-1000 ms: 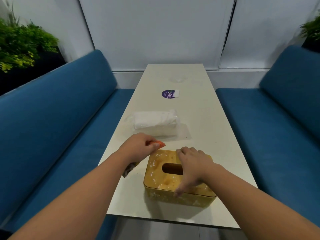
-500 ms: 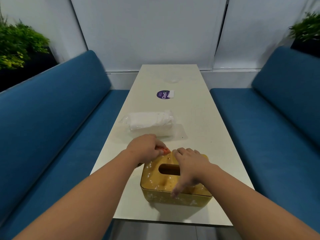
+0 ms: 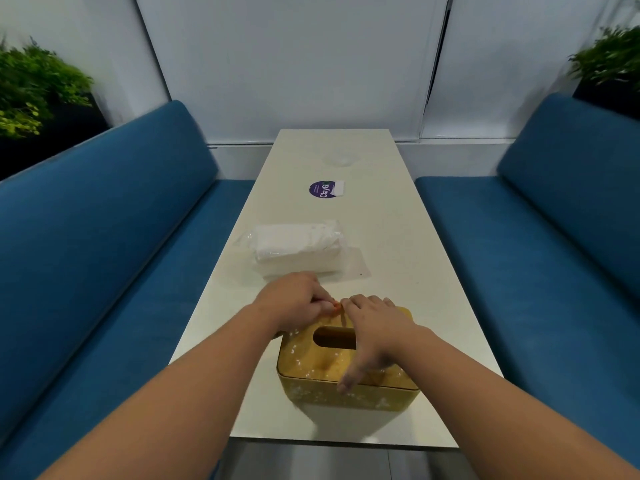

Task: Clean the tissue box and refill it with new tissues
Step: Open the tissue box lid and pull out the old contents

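Tissue box near desk's front edge: my right hand lies spread on its lid; my left hand pinches an orange cloth.

A long, cream-coloured table is seen running away from the viewer. A yellow tissue box is stood at its near end, under the fingers of both hands. Just beyond the fingertips, a clear-wrapped pack of white tissues is laid flat on the surface. Farther beyond the fingers, a round purple sticker is fixed near the table's middle.
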`<state>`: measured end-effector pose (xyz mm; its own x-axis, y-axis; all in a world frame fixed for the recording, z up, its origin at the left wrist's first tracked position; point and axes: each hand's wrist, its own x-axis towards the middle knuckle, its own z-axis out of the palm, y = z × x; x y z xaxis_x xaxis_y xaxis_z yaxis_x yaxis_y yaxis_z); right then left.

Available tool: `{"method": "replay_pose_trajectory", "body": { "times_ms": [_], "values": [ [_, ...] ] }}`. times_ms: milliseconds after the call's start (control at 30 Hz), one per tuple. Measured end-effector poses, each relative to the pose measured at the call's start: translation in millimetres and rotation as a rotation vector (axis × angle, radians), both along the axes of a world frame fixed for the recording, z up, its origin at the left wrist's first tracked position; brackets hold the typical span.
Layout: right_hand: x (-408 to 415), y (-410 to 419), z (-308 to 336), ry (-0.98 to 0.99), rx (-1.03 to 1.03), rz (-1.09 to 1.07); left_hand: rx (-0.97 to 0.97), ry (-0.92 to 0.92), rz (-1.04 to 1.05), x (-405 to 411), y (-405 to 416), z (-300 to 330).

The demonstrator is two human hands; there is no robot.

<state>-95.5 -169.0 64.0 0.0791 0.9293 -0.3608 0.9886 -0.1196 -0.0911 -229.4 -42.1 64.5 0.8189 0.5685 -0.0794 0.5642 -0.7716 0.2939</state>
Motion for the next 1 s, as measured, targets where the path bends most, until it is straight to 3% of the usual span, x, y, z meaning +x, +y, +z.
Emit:
{"method": "replay_pose_trajectory", "body": {
  "times_ms": [233, 367, 567, 700, 900, 1000],
  "values": [
    [-0.1, -0.7, 1.5, 0.012, -0.014, -0.005, 0.063, 0.081, 0.053, -14.4, 16.7, 0.3],
    [0.0, 0.3, 1.6, 0.011, -0.017, -0.003, 0.075, 0.081, -0.078, 3.6, -1.6, 2.1],
    [-0.2, -0.4, 1.7, 0.013, -0.022, -0.007, 0.075, 0.165, -0.057, -16.0, 14.2, 8.9],
    [0.1, 0.5, 0.5, 0.022, -0.015, -0.007, 0.072, 0.128, -0.183, -1.7, -2.8, 8.3],
    [0.0, -0.9, 1.8, 0.032, -0.021, -0.016, 0.004, 0.130, 0.010, -39.8, 27.2, 10.5],
    [0.0, 0.7, 1.3, 0.026, -0.024, -0.018, -0.017, 0.057, -0.004, -35.1, 17.1, 10.1]
  ]
}}
